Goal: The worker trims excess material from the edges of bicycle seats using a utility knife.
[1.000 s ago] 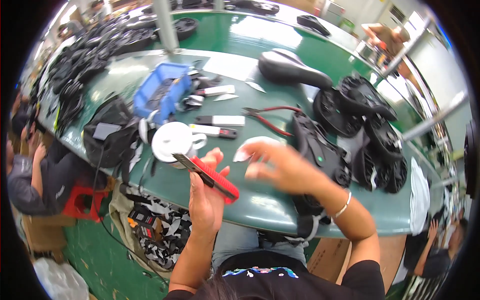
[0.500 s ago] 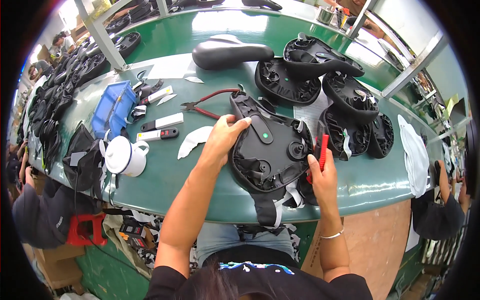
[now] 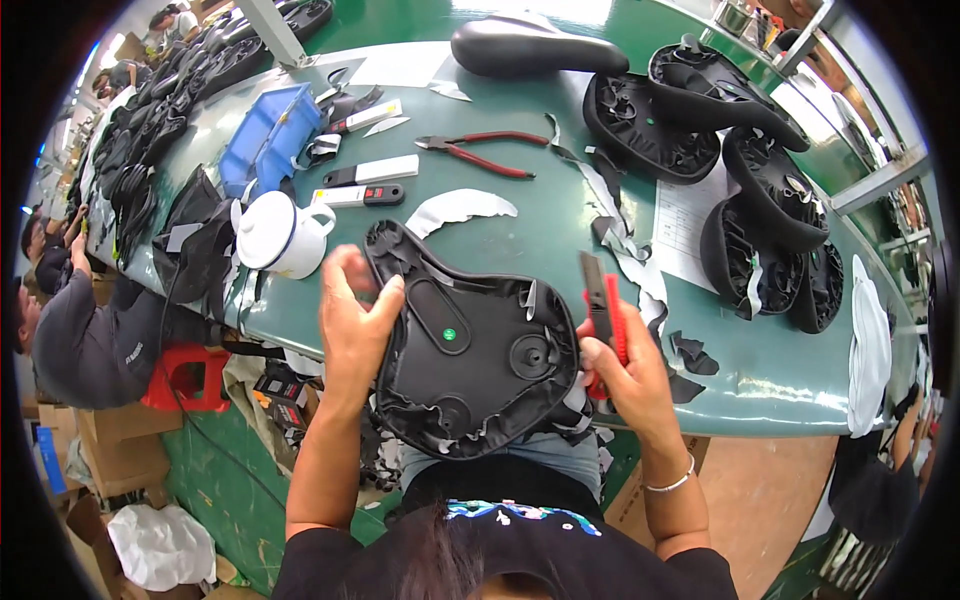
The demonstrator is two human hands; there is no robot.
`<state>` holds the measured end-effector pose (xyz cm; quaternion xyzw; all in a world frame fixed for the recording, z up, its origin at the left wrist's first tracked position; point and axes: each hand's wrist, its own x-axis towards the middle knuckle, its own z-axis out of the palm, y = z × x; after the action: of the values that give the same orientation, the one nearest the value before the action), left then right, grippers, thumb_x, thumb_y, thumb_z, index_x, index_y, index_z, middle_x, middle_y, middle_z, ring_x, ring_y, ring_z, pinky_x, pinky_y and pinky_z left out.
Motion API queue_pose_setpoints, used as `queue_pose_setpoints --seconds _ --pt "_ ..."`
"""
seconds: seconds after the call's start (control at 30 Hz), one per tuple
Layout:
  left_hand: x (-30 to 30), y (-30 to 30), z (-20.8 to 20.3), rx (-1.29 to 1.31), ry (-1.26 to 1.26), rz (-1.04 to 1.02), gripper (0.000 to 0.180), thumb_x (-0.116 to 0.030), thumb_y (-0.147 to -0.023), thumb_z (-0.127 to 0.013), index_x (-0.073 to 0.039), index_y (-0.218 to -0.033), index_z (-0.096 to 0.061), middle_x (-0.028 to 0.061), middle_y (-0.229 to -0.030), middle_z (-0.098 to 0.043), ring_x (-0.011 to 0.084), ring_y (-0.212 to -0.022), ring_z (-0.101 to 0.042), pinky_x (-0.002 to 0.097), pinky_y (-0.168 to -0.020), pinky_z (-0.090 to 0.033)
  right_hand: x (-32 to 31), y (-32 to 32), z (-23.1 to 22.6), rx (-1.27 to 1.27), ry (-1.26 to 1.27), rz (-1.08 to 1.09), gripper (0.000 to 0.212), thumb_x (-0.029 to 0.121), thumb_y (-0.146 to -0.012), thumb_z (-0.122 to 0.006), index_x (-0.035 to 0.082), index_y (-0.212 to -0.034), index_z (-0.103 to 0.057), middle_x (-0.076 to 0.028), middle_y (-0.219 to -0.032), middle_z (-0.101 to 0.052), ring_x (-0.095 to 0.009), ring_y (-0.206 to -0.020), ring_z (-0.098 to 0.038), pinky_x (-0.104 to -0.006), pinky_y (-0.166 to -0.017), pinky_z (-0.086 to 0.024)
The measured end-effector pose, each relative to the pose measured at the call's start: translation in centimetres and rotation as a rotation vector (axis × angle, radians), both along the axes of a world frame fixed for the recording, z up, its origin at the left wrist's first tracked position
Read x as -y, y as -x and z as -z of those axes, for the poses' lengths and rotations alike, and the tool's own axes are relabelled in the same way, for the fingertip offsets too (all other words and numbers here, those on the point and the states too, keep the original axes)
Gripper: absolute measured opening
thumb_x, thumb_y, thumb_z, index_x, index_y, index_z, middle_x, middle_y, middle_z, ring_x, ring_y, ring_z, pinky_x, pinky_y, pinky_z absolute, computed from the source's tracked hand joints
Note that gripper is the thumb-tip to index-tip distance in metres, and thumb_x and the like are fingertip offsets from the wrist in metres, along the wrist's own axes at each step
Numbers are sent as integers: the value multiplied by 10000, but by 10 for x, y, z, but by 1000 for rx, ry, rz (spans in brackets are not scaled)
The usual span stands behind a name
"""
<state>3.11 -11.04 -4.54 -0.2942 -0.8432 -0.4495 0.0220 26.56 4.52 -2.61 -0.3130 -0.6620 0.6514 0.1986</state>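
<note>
An upturned black bicycle saddle (image 3: 485,365) lies before me, its underside facing up and its wide end overhanging the table's near edge. My left hand (image 3: 355,325) is at its left edge, thumb on the rim, the other fingers blurred by motion. In my right hand (image 3: 635,375) is a red utility knife (image 3: 613,335), its dark blade pointing up and away. That hand's thumb is close to the saddle's right rim, where loose trimmings hang. Folded cover material lines the rim all round.
Red-handled cutters (image 3: 490,150) and a pale curved scrap (image 3: 460,208) lie beyond the saddle. At left are a white enamel mug (image 3: 280,235), a blue bin (image 3: 268,135) and several knives. More saddles (image 3: 650,125) stand at right, with scrap strips (image 3: 640,270) nearer.
The saddle has come toward me, off the table's middle, uncovering cutters and scrap strips behind it. My left hand has shifted along its edge; the right still holds the knife. The view has shifted too.
</note>
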Motion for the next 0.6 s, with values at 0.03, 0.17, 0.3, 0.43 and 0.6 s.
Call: queue_pose_setpoints --seconds 0.03,0.17,0.3,0.43,0.6 --pt "-3 -5 -10 6 1 -1 403 -166 -838 -639 33 -1151 -482 94 -849 -610 190 -780 -604 312 -688 -486 2 4 1 51 -117 -31 403 124 -906 -588 39 -1278 -458 -45 -886 -601 -84 -594 -551 -227 -534 -454" --pt "-40 -40 -65 -198 160 556 411 -290 -821 -702 -6 -1076 -549 108 -892 -602 223 -743 -592 312 -689 -486 -1 8 -1 -9 -176 -41 441 102 -922 -549 42 -1335 -405 -70 -878 -610 -106 -611 -565 -241 -546 -468" --pt "-60 -51 -56 -448 298 666 360 -310 -789 -704 -15 -941 -566 116 -836 -584 273 -773 -585 349 -659 -481 9 -3 -25 97 -223 -72 495 80 -933 -509 36 -1394 -334 -118 -971 -628 -127 -637 -578 -261 -589 -488" --pt "-50 -54 -40 -458 304 742 235 -234 -815 -666 -48 -796 -523 80 -744 -549 249 -697 -531 353 -610 -447 9 -30 -19 139 -503 -79 557 12 -903 -540 46 -1419 -334 -174 -1091 -624 -202 -665 -590 -332 -687 -513" --pt "-45 -52 -45 -159 251 841 265 -190 -836 -635 -34 -671 -497 91 -638 -491 259 -659 -446 373 -661 -384 7 -28 -22 84 -836 -214 729 -54 -750 -669 99 -1410 -399 -116 -754 -554 -242 -592 -543 -332 -536 -469"
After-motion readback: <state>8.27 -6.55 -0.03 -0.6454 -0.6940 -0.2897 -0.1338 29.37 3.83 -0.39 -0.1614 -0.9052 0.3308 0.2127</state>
